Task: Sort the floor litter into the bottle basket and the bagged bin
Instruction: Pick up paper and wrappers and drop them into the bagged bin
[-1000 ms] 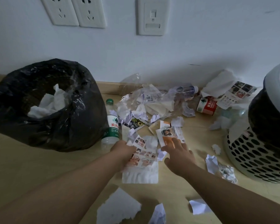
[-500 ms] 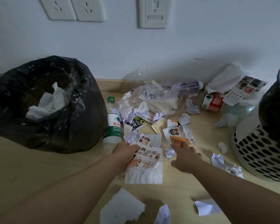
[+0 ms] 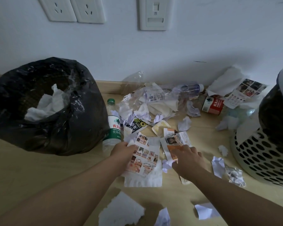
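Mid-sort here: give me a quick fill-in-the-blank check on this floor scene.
The bottle beside the bin has a ___ cap.
The bin's bag is ___.
The left hand grips a leaflet; the right hand touches a partly ___ flyer.
Missing: green; black; orange.

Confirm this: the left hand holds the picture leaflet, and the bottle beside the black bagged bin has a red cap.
Wrong on the cap: the head view shows the bottle beside the black bagged bin has a green cap. The left hand does hold the picture leaflet.
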